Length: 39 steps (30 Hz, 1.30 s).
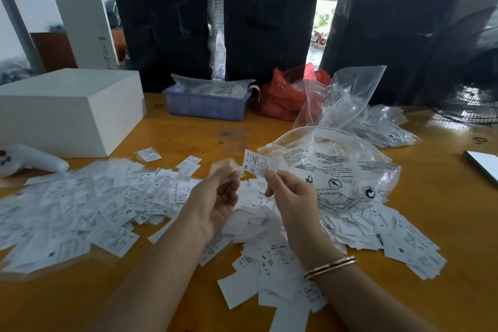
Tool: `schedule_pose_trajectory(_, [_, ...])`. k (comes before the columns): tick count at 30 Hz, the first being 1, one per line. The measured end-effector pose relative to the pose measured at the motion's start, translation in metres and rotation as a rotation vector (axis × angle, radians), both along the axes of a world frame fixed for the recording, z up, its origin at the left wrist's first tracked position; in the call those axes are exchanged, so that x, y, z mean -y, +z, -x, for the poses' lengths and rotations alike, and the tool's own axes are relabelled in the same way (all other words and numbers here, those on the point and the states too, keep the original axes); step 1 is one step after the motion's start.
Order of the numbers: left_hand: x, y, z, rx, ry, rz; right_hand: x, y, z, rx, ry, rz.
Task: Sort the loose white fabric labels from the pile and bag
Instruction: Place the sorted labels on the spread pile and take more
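Loose white fabric labels [89, 210] printed with sizes lie spread across the wooden table [444, 224], with more heaped near my wrists and at the right. My right hand [291, 197] pinches one white label marked XL [256, 163] and holds it upright above the pile. My left hand [215, 197] is palm up beside it, fingers curled around a small blurred piece of clear plastic [225, 166]. A clear printed plastic bag [336, 170] lies open just behind my right hand, on top of labels.
A white box [67, 108] stands at the left, a white handheld device [29, 160] in front of it. A blue crate [207, 105], a red bag [285, 94] and more clear bags [350, 97] sit at the back. A fan [474, 100] is at the right.
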<state>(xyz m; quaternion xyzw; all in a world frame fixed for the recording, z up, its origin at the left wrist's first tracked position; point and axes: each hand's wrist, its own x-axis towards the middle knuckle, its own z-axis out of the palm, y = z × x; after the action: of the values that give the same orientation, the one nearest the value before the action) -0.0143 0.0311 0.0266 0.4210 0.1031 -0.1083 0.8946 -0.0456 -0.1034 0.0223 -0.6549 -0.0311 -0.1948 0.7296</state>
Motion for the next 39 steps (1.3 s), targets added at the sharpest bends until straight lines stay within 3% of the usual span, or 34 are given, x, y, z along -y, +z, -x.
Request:
schedule_pose_trajectory(8, [0.001,0.003,0.000,-0.017,0.017,0.002,0.004,-0.003,-0.001,0.031,0.013,-0.093])
schedule_pose_trajectory(22, [-0.001,-0.001,0.000,0.081,-0.001,-0.061,-0.001,-0.017,-0.007,-0.085,-0.057,0.072])
schedule_pose_trajectory(31, [0.002,-0.007,-0.001,0.159,0.002,-0.272,0.001,-0.016,-0.008,-0.065,-0.121,0.210])
schedule_pose_trajectory(39, [0.004,-0.004,0.002,0.162,-0.054,-0.227,0.000,-0.014,-0.007,-0.050,-0.165,0.243])
